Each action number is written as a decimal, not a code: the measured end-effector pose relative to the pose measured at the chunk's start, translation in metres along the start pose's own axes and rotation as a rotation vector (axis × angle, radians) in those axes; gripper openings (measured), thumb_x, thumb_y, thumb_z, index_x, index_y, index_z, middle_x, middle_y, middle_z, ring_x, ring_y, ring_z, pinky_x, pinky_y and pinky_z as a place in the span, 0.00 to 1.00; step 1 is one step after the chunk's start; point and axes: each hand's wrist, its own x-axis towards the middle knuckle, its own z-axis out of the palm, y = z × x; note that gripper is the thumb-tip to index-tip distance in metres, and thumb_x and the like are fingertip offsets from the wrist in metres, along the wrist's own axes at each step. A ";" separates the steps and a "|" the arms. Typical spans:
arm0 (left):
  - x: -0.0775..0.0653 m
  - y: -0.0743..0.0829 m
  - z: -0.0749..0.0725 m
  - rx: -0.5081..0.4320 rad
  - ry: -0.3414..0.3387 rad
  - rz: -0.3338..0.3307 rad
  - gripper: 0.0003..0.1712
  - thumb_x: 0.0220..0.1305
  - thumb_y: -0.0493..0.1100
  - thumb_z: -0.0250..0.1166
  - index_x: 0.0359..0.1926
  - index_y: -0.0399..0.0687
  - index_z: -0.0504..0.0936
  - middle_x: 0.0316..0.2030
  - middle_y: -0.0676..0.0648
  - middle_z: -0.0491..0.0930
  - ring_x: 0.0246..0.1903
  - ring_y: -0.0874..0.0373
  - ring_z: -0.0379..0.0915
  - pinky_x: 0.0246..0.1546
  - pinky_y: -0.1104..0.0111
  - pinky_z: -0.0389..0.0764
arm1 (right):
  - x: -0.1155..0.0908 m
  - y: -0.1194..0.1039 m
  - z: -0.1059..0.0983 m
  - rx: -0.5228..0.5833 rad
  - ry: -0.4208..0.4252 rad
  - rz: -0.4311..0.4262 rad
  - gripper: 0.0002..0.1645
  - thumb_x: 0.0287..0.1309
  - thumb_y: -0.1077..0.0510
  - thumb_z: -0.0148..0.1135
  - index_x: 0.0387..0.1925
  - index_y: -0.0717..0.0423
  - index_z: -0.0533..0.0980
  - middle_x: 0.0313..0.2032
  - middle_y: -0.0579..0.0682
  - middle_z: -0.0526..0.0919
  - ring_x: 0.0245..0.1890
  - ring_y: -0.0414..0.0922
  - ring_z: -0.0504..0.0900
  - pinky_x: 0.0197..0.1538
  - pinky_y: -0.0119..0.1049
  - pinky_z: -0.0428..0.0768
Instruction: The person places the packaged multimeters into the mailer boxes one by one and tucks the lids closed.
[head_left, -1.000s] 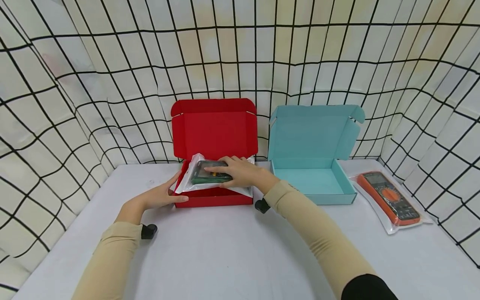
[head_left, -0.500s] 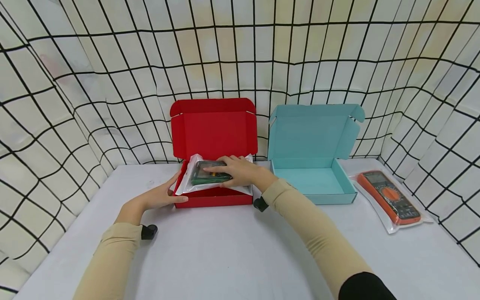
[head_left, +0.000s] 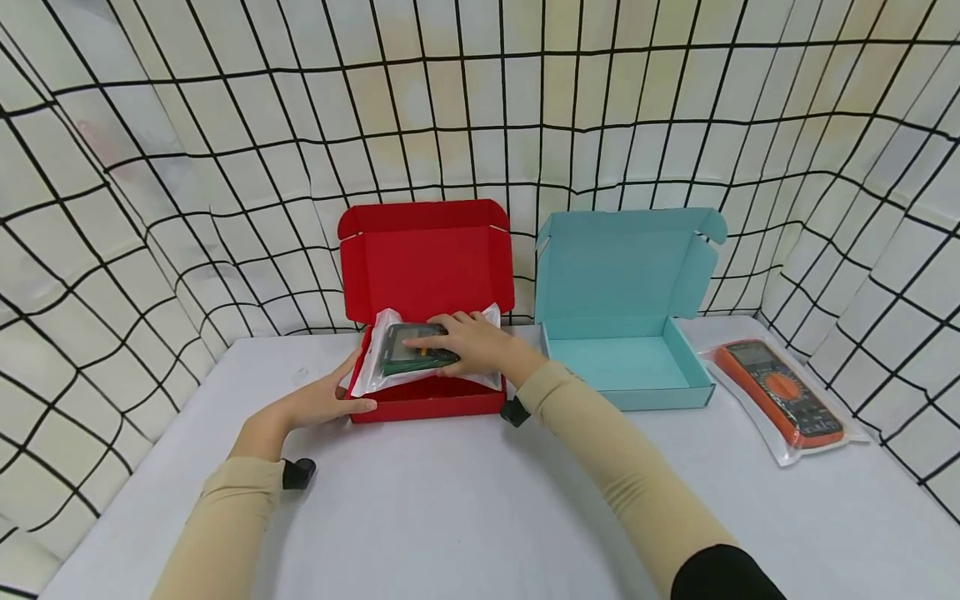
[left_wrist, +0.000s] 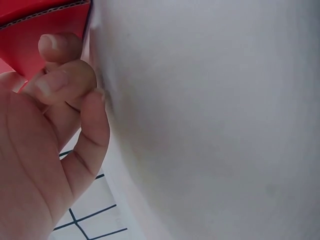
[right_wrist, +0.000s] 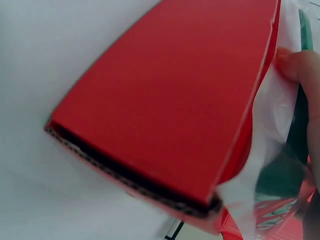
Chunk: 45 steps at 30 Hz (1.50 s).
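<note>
A red cardboard box (head_left: 431, 407) stands with its lid raised at the back. My left hand (head_left: 315, 400) holds its front left corner, thumb along the front wall; in the left wrist view the other fingers are curled against the red side. A green multimeter (head_left: 408, 364) in a clear plastic bag lies tilted across the box opening, overlapping the left rim. My right hand (head_left: 472, 343) grips it from above at its right end, fingers spread over the face. In the right wrist view the thumb (right_wrist: 287, 62) presses the bag near the front wall.
Right of the red box stands an open light blue box (head_left: 630, 362) with nothing in it. An orange multimeter (head_left: 780, 392) in a clear bag lies at the far right of the white table (head_left: 450, 517). Black netting (head_left: 510, 125) over white cloth encloses the back and sides.
My right hand and the bagged green multimeter have shifted slightly left. My left hand stays at the red box's corner. The head view has tilted a little.
</note>
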 end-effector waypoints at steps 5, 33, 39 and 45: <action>-0.001 0.001 0.000 0.011 0.003 -0.026 0.68 0.62 0.63 0.70 0.82 0.56 0.29 0.65 0.31 0.64 0.56 0.40 0.70 0.54 0.48 0.79 | 0.002 0.002 0.001 -0.002 -0.001 0.010 0.53 0.60 0.43 0.73 0.80 0.25 0.54 0.75 0.51 0.60 0.71 0.50 0.62 0.71 0.54 0.65; 0.000 0.003 0.002 0.008 0.012 -0.055 0.66 0.63 0.61 0.70 0.83 0.52 0.32 0.62 0.30 0.68 0.57 0.39 0.71 0.56 0.45 0.78 | -0.001 -0.003 0.027 0.117 -0.052 0.013 0.52 0.62 0.42 0.71 0.80 0.26 0.53 0.75 0.52 0.60 0.72 0.50 0.61 0.72 0.54 0.64; -0.002 0.001 0.001 -0.017 0.010 -0.052 0.67 0.62 0.59 0.72 0.83 0.52 0.32 0.65 0.29 0.64 0.61 0.36 0.67 0.54 0.47 0.80 | 0.000 -0.005 0.033 0.133 -0.096 0.003 0.52 0.62 0.43 0.71 0.80 0.27 0.54 0.75 0.52 0.61 0.70 0.51 0.63 0.70 0.54 0.67; -0.003 0.001 0.000 -0.040 0.014 -0.041 0.66 0.62 0.57 0.72 0.83 0.53 0.32 0.66 0.29 0.64 0.61 0.35 0.66 0.53 0.49 0.81 | 0.000 -0.008 0.034 0.141 -0.107 0.019 0.52 0.61 0.44 0.72 0.80 0.26 0.54 0.75 0.51 0.61 0.70 0.50 0.64 0.69 0.53 0.68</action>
